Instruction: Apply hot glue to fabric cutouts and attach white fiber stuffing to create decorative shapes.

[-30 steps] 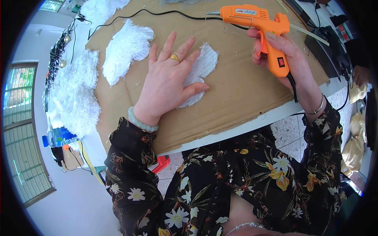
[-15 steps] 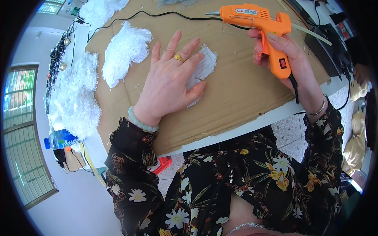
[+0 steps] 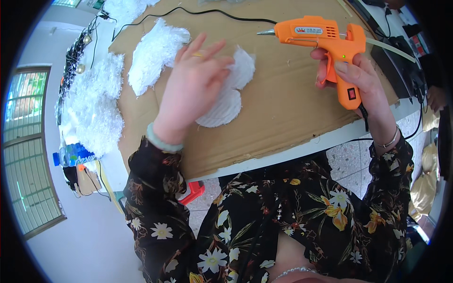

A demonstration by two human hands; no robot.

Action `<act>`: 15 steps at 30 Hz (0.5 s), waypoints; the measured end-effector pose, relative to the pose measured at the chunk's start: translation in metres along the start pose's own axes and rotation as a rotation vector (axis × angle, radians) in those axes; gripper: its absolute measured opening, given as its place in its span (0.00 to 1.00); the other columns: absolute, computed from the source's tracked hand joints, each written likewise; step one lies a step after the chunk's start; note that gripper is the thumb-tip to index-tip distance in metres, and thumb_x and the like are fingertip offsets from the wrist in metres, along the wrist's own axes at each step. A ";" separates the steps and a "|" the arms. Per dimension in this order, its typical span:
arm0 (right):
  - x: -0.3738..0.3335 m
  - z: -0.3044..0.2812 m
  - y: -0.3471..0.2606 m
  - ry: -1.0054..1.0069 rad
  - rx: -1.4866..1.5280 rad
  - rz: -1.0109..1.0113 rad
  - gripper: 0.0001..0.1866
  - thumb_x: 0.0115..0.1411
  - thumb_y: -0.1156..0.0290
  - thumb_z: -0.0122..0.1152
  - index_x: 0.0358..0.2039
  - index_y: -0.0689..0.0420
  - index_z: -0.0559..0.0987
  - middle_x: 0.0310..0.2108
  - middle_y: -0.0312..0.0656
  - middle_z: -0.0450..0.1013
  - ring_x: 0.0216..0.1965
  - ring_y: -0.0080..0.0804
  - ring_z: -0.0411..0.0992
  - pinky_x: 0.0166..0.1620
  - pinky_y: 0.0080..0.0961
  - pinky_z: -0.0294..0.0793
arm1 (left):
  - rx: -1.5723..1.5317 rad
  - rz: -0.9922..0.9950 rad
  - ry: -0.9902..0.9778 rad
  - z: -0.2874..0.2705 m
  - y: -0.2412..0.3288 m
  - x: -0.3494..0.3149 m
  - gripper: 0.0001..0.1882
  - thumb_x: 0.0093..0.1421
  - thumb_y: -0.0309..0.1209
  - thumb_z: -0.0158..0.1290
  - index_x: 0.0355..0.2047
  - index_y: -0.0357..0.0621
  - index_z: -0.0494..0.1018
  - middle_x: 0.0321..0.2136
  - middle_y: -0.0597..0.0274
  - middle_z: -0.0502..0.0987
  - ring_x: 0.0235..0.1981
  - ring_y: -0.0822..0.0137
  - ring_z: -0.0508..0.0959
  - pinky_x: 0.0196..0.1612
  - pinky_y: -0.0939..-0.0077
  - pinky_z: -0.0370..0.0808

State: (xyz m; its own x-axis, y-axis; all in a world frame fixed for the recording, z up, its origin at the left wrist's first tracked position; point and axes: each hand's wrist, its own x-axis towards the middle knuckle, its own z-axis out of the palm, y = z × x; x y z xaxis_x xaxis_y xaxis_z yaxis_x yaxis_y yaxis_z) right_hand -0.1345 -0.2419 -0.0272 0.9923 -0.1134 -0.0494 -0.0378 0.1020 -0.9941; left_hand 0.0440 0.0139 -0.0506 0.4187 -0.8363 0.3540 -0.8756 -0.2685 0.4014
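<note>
In my right hand (image 3: 365,80) is an orange hot glue gun (image 3: 315,34), gripped by its handle with my fingers at the trigger. Its metal nozzle points left, a small green light glows on it, and a pale glue stick (image 3: 391,49) sticks out of its back. My left hand (image 3: 191,89), slightly blurred, is raised over the cardboard with its fingers apart and nothing seen in them. Partly behind that hand lies a flat white lobed piece (image 3: 224,107). A fluffy white fringed piece (image 3: 153,56) lies just to the left.
Brown cardboard (image 3: 278,113) covers the white table. More white fringed material (image 3: 94,104) is heaped along the left edge, by a plastic bottle (image 3: 75,154). A black cord (image 3: 212,12) crosses the far side. Another person's hand (image 3: 435,98) shows at the far right.
My left hand has lifted off the white lobed piece and drawn back to the left, uncovering more of it. The glue gun has shifted slightly right and nearer.
</note>
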 end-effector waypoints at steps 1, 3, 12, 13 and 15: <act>0.001 0.002 -0.001 -0.012 0.001 0.001 0.24 0.62 0.59 0.54 0.51 0.65 0.73 0.34 0.40 0.75 0.37 0.26 0.74 0.43 0.24 0.74 | 0.372 0.136 -0.053 0.002 0.003 0.000 0.10 0.52 0.26 0.57 0.37 0.42 0.78 0.52 0.58 0.76 0.63 0.51 0.65 0.65 0.49 0.55; 0.001 0.002 -0.002 0.008 -0.007 0.006 0.25 0.62 0.59 0.54 0.52 0.65 0.72 0.34 0.40 0.75 0.37 0.26 0.74 0.44 0.24 0.74 | 0.465 0.242 -0.076 0.005 0.009 0.010 0.12 0.51 0.25 0.57 0.38 0.43 0.77 0.52 0.59 0.75 0.62 0.50 0.66 0.63 0.47 0.57; -0.002 -0.008 0.002 0.006 0.021 0.010 0.27 0.61 0.57 0.55 0.53 0.65 0.71 0.35 0.41 0.75 0.38 0.28 0.75 0.43 0.25 0.74 | -0.485 -0.186 0.246 -0.020 -0.007 0.027 0.28 0.55 0.22 0.58 0.57 0.42 0.66 0.52 0.58 0.73 0.56 0.59 0.72 0.57 0.55 0.69; -0.002 -0.007 0.001 0.001 0.018 0.010 0.27 0.61 0.57 0.55 0.53 0.65 0.71 0.35 0.41 0.75 0.38 0.28 0.75 0.43 0.25 0.74 | -0.775 -0.392 0.396 -0.027 -0.014 0.026 0.28 0.58 0.21 0.57 0.59 0.40 0.64 0.50 0.56 0.75 0.54 0.59 0.74 0.56 0.58 0.72; -0.002 -0.002 0.000 0.014 0.003 0.014 0.27 0.61 0.58 0.55 0.54 0.66 0.70 0.36 0.42 0.75 0.38 0.29 0.75 0.43 0.26 0.74 | -0.898 -0.447 0.668 -0.045 -0.035 0.016 0.24 0.61 0.19 0.53 0.58 0.37 0.64 0.43 0.53 0.77 0.47 0.58 0.78 0.53 0.61 0.75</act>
State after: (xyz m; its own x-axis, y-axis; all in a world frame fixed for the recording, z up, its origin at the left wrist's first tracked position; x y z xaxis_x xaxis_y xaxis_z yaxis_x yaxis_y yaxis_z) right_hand -0.1368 -0.2435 -0.0269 0.9900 -0.1256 -0.0649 -0.0516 0.1064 -0.9930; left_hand 0.0924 0.0312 -0.0210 0.9165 -0.2703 0.2950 -0.2531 0.1793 0.9507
